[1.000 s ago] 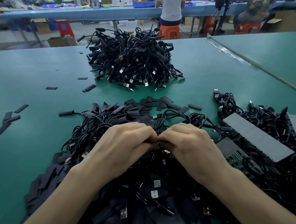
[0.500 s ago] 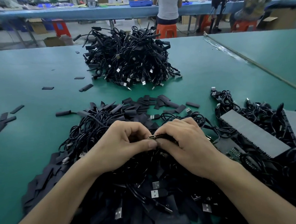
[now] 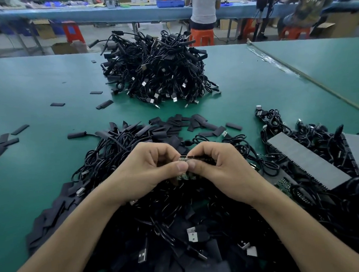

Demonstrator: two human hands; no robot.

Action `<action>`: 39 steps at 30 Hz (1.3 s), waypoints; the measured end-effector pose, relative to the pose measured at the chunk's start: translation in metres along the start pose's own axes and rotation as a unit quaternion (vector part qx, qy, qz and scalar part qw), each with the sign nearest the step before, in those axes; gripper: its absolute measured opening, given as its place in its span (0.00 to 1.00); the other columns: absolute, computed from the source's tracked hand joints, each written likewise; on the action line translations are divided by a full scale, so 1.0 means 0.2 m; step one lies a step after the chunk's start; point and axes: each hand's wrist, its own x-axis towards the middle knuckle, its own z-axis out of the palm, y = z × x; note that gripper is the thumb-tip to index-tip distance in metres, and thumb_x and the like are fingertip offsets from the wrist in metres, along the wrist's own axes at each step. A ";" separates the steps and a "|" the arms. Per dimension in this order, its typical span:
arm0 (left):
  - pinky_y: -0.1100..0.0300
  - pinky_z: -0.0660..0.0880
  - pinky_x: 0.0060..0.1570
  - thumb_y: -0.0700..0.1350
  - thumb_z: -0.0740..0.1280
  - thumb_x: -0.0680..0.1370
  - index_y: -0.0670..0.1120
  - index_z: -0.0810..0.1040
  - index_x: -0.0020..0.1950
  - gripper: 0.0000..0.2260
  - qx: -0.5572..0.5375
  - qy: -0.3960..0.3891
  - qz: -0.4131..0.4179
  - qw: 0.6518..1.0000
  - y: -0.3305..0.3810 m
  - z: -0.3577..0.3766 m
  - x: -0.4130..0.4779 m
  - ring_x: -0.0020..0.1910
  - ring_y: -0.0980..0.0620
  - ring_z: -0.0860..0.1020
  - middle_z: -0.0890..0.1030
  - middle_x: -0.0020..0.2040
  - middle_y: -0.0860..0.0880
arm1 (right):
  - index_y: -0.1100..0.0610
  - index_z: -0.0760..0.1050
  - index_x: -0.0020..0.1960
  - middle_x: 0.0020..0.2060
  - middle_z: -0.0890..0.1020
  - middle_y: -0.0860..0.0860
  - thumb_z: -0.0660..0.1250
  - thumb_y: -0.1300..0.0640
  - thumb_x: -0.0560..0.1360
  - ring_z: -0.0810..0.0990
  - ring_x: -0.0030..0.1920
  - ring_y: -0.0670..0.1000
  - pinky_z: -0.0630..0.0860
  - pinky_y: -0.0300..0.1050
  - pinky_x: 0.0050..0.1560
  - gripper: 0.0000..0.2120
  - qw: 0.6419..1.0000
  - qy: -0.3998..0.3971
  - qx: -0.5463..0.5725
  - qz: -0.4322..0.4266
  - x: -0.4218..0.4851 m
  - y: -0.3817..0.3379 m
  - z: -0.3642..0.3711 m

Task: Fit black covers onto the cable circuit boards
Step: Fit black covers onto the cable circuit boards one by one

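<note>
My left hand (image 3: pixel 149 172) and my right hand (image 3: pixel 223 171) meet above a heap of black cables (image 3: pixel 158 211) on the green table (image 3: pixel 32 86). Between thumbs and forefingers they pinch a small circuit board (image 3: pixel 183 159) whose green end shows at the left fingertips. A black cover (image 3: pixel 199 157) sits over the board's right part under my right fingers. Loose flat black covers (image 3: pixel 179 123) lie scattered just beyond the heap.
A tall pile of black USB cables (image 3: pixel 157 71) stands at the table's far middle. Grey ridged trays (image 3: pixel 307 158) with cables and a green board lie at the right. Stray covers (image 3: pixel 2 144) dot the left. People stand and sit at a blue bench (image 3: pixel 102 13) behind.
Both hands have lifted slightly from the heap and turned the part, so the board's green end and the black cover now show between the fingertips.
</note>
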 end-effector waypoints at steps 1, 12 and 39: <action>0.69 0.72 0.35 0.53 0.74 0.72 0.52 0.83 0.40 0.05 -0.005 -0.002 -0.004 1.000 0.00 0.00 0.00 0.33 0.59 0.77 0.82 0.34 0.52 | 0.53 0.81 0.47 0.40 0.85 0.50 0.72 0.57 0.76 0.83 0.42 0.50 0.79 0.44 0.45 0.01 1.000 -0.002 0.013 0.005 0.00 0.00 0.00; 0.67 0.76 0.36 0.46 0.75 0.72 0.43 0.83 0.39 0.07 -0.101 0.004 -0.034 0.994 0.00 0.02 0.00 0.33 0.56 0.79 0.81 0.34 0.49 | 0.58 0.78 0.46 0.36 0.81 0.44 0.69 0.63 0.77 0.78 0.38 0.41 0.73 0.33 0.42 0.02 0.980 -0.015 0.195 0.035 0.01 0.00 0.01; 0.71 0.75 0.32 0.37 0.69 0.73 0.44 0.81 0.41 0.04 -0.205 -0.043 -0.014 0.978 0.00 0.04 0.01 0.29 0.61 0.77 0.79 0.31 0.54 | 0.55 0.79 0.43 0.33 0.81 0.47 0.69 0.55 0.77 0.78 0.33 0.43 0.75 0.35 0.35 0.06 0.961 -0.006 0.272 0.052 0.00 -0.02 0.06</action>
